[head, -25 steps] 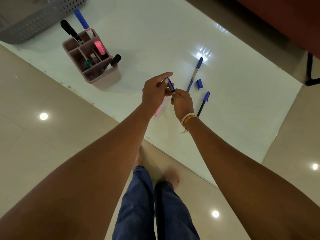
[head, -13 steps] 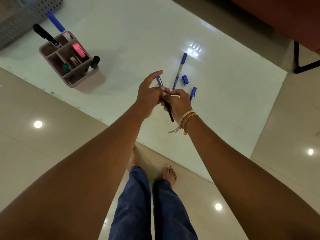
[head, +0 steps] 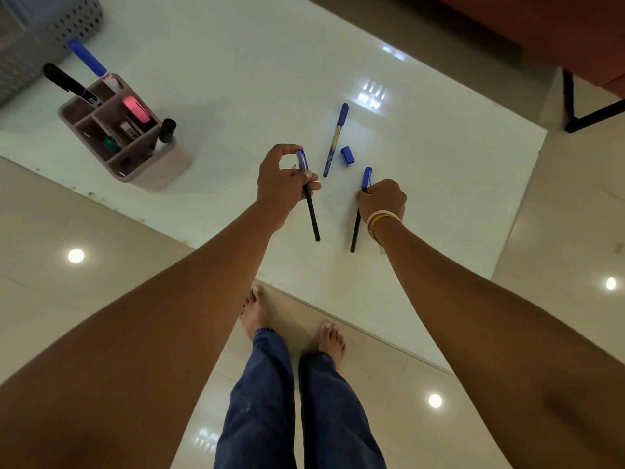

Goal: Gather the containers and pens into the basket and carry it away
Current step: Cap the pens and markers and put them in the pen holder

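You are standing barefoot at the counter's (head: pixel 236 45) near edge, and you are in the pen-gathering step, with nothing in the basket yet as far as the view shows.

Your right hand (head: pixel 382 199) is curling its fingers round a blue-capped black pen (head: pixel 356 228) near that edge; the pen's lower end is poking out below your wrist, and you cannot tell from here whether it is lifted or lying on the surface. Your left hand (head: pixel 282 184) is gripping a second black pen (head: pixel 310 208) of the same kind, held above the counter with its cap up by your fingertips.

Just beyond your hands, a blue-and-cream pen (head: pixel 334 140) is lying loose, and a separate blue cap (head: pixel 347 156) is lying just beside it.

Farther off, toward the left edge, the pink organiser (head: pixel 152 167) is standing with several markers in its compartments. At the far left corner, the grey basket (head: pixel 50 38) is sitting partly out of view.

Next, I judge you are needing to drop both held pens into the organiser or basket, then collect the loose pen and cap. Mind the cap: it is small and smooth, and on this glossy top it looks likely to skid away from your fingers.
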`<state>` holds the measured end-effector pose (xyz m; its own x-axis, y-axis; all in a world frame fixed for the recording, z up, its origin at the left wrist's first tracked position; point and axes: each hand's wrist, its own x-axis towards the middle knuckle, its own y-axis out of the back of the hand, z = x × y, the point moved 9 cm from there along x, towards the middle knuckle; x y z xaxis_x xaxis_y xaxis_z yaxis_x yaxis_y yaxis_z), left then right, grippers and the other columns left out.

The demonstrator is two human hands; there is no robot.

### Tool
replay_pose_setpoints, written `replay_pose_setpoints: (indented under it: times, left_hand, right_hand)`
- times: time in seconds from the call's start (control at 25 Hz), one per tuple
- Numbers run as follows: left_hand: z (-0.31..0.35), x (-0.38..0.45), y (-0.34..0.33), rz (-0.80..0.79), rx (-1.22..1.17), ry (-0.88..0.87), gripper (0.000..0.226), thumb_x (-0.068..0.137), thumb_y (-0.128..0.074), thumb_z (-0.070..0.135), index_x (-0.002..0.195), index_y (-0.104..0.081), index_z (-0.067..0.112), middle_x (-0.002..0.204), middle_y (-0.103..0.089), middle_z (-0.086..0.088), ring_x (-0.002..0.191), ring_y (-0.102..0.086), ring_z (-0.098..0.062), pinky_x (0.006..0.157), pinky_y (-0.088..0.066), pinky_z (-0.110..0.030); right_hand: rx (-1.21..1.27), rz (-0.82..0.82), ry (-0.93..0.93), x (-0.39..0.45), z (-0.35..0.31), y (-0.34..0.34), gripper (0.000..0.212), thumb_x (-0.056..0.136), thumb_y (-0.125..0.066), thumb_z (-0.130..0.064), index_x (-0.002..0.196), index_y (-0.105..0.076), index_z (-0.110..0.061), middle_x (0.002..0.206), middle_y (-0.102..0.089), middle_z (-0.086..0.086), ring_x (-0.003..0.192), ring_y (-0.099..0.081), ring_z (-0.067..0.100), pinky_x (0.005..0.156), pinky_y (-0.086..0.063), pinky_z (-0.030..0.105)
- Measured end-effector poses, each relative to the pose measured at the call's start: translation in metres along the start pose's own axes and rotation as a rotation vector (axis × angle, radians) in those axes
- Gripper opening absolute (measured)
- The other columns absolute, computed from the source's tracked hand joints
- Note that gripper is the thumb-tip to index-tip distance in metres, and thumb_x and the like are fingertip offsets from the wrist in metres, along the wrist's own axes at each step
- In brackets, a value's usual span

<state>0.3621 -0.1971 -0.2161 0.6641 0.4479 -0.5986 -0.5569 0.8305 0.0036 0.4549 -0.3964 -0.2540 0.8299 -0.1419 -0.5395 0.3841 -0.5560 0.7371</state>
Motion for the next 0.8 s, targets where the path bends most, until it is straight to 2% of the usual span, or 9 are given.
replay_pose_setpoints:
  times: [0.08, 0.16, 0.24, 0.36, 0.6, 0.68, 0.8]
  left_hand:
    - [0.009, 0.0, 0.008, 0.034, 0.015, -0.028, 0.035, 0.091, -0.055, -0.007, 0.12, -0.053, 0.013, 0.089, -0.067, -0.019, 0.072, -0.069, -0.022, 0.076, -0.061, -0.031]
    - [0.021, -0.005, 0.016, 0.054, 0.003, -0.056, 0.035, 0.091, -0.053, -0.008, 0.12, -0.052, 0.013, 0.089, -0.067, -0.019, 0.072, -0.07, -0.023, 0.077, -0.061, -0.032]
    - [0.039, -0.012, 0.024, 0.06, -0.036, -0.104, 0.034, 0.091, -0.051, -0.009, 0.115, -0.052, 0.013, 0.086, -0.066, -0.02, 0.07, -0.069, -0.025, 0.077, -0.06, -0.034]
    - [0.078, -0.027, 0.045, 0.088, -0.097, -0.202, 0.033, 0.089, -0.051, -0.01, 0.112, -0.052, 0.013, 0.081, -0.066, -0.02, 0.065, -0.068, -0.025, 0.073, -0.062, -0.033]
    - [0.137, -0.065, 0.144, 0.268, -0.207, -0.329, 0.033, 0.089, -0.053, -0.012, 0.109, -0.049, 0.014, 0.076, -0.066, -0.014, 0.064, -0.07, -0.02, 0.065, -0.061, -0.03]
    - [0.143, -0.075, 0.19, 0.385, -0.229, -0.352, 0.034, 0.089, -0.054, -0.012, 0.103, -0.048, 0.018, 0.074, -0.066, -0.012, 0.06, -0.07, -0.016, 0.063, -0.062, -0.035]
    - [0.138, -0.08, 0.253, 0.552, -0.288, -0.383, 0.041, 0.086, -0.056, -0.014, 0.092, -0.046, 0.025, 0.068, -0.064, -0.01, 0.059, -0.071, -0.018, 0.069, -0.062, -0.043]
  right_hand:
    - [0.158, -0.003, -0.02, -0.006, -0.002, 0.0, 0.02, 0.082, -0.068, -0.023, 0.094, -0.07, -0.008, 0.088, -0.072, 0.009, 0.08, -0.069, 0.026, 0.076, -0.057, 0.032]
    - [0.35, 0.018, 0.016, -0.02, -0.02, 0.006, 0.008, 0.078, -0.069, -0.021, 0.083, -0.068, -0.015, 0.085, -0.073, 0.009, 0.078, -0.072, 0.027, 0.079, -0.06, 0.036]
    - [0.562, 0.024, 0.096, -0.039, -0.054, 0.017, 0.007, 0.078, -0.069, -0.017, 0.081, -0.063, -0.016, 0.081, -0.072, 0.007, 0.071, -0.072, 0.025, 0.073, -0.062, 0.035]
    - [0.758, 0.049, 0.237, -0.07, -0.12, 0.04, 0.016, 0.078, -0.068, -0.01, 0.092, -0.062, -0.009, 0.076, -0.07, 0.004, 0.068, -0.072, 0.023, 0.066, -0.063, 0.035]
    - [0.743, -0.006, 0.697, -0.154, -0.251, 0.036, 0.043, 0.083, -0.064, -0.008, 0.118, -0.049, -0.027, 0.073, -0.069, 0.002, 0.073, -0.072, 0.019, 0.073, -0.062, 0.042]
    - [0.732, -0.047, 0.795, -0.18, -0.285, 0.017, 0.051, 0.084, -0.062, -0.007, 0.129, -0.048, -0.025, 0.072, -0.069, 0.003, 0.074, -0.071, 0.019, 0.071, -0.062, 0.041]
    - [0.699, -0.096, 0.895, -0.209, -0.318, -0.017, 0.051, 0.086, -0.059, -0.006, 0.134, -0.048, -0.021, 0.071, -0.067, 0.002, 0.071, -0.07, 0.02, 0.069, -0.062, 0.042]
